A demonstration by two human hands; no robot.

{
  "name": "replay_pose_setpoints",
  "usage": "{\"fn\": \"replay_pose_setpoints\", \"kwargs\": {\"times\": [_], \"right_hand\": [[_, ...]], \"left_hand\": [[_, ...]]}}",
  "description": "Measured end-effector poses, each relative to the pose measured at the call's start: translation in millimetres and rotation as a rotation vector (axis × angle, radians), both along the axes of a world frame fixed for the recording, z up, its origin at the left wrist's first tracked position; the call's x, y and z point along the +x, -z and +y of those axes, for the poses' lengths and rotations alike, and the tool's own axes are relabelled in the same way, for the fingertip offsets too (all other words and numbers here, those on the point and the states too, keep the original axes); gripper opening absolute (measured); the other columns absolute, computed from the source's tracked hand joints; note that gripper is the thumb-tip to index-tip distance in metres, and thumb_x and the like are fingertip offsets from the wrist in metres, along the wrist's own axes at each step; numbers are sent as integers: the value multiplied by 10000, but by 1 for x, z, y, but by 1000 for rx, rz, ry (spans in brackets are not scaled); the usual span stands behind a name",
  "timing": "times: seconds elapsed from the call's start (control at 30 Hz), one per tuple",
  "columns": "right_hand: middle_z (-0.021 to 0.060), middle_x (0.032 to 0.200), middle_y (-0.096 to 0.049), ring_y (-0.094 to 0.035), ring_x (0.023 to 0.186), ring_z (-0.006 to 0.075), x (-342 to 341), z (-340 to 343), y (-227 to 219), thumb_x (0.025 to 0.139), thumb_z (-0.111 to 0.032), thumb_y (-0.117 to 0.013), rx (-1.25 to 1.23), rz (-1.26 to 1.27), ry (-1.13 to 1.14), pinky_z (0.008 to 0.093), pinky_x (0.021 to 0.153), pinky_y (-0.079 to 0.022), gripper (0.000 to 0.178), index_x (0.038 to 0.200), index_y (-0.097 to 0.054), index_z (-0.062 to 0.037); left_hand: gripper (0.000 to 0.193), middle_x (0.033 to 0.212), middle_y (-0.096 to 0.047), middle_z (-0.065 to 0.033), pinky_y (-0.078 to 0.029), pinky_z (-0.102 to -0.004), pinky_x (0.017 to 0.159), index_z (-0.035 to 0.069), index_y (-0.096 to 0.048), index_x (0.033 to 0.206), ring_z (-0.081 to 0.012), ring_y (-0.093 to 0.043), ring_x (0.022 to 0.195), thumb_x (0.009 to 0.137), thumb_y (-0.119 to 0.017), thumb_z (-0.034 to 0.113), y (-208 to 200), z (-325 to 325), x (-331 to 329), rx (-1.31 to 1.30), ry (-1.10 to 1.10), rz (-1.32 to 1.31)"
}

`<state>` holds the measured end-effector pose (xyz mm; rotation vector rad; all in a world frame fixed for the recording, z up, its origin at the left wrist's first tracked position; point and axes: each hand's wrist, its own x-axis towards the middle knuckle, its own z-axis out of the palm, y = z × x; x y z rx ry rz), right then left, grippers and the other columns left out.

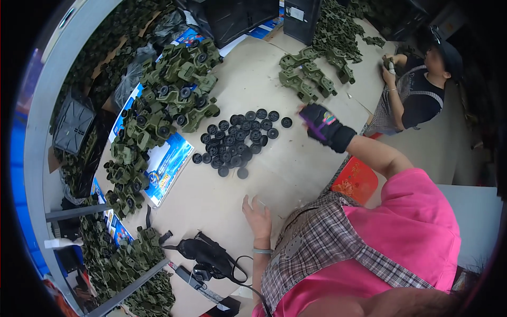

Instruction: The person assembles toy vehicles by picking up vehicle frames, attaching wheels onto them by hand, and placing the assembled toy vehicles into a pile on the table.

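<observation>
My left hand [257,217] is bare, with its fingers apart over the near part of the pale tabletop, and it holds nothing. My right hand [325,127] wears a black and purple glove and reaches over the table's right side. Its fingers are turned away and partly hidden, so their grip does not show. Between the hands and a bit left lies a loose heap of small black toy wheels [229,140]. Beyond my right hand are several green plastic toy vehicle bodies [306,76], apart from the glove.
A large pile of green bodies with black wheels [179,84] covers the left side, beside a blue printed sheet [168,164]. A black power tool with a cord [206,253] lies near left. Another person [417,90] works at far right. Dark bins [232,18] stand behind.
</observation>
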<state>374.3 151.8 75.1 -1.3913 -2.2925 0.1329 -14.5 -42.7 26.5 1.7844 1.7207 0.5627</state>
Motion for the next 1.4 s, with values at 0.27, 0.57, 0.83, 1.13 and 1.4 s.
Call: {"fn": "replay_pose_setpoints", "kwargs": {"times": [0.27, 0.57, 0.83, 1.13, 1.4], "right_hand": [[277, 1451, -586, -542, 1353, 457, 51, 62, 28, 891, -261, -771, -166, 118, 414, 497, 1150, -451, 621, 1427, -585, -7], [245, 1218, -661, -634, 1173, 430, 15, -15, 28, 922, -257, -755, -226, 354, 404, 472, 1018, -514, 611, 1418, -560, 40], [240, 1434, -616, -595, 1303, 414, -69, -120, 39, 980, -528, -725, -542, 250, -140, 509, 1143, -451, 778, 1560, -501, -60], [200, 1146, -675, -626, 1115, 429, -33, 42, 62, 845, -170, -733, -432, -1, 159, 514, 945, -524, 281, 1081, -628, -60], [93, 1084, -700, -646, 901, 205, -38, -26, 66, 1030, -241, -661, -1119, 821, 82, 365, 828, -551, 315, 1258, -657, -23]], "left_hand": [[566, 1568, -398, -245, -401, -540, 1186, 27, -586, 1393, -473, -399, 1436, 856, -763, 46, -3, 6, 52, -32, 134, -27], [604, 1523, -512, -209, -407, -490, 1178, 51, -537, 1479, -381, -495, 1405, 936, -776, 165, 0, 53, 89, -396, 11, -516], [1053, 1361, -607, -153, -548, -365, 967, 45, -107, 1679, -231, -638, 1173, 933, -840, 170, 30, 65, 95, -548, -579, -807], [1075, 1208, -692, -242, -557, -391, 952, 1, -165, 1654, -328, -709, 1093, 864, -871, 179, 24, 38, 78, -480, -293, -538], [1092, 1319, -619, -199, -448, -545, 996, -2, -288, 1639, -380, -572, 1234, 778, -887, 303, 19, 20, 75, -84, -226, 281]]}}
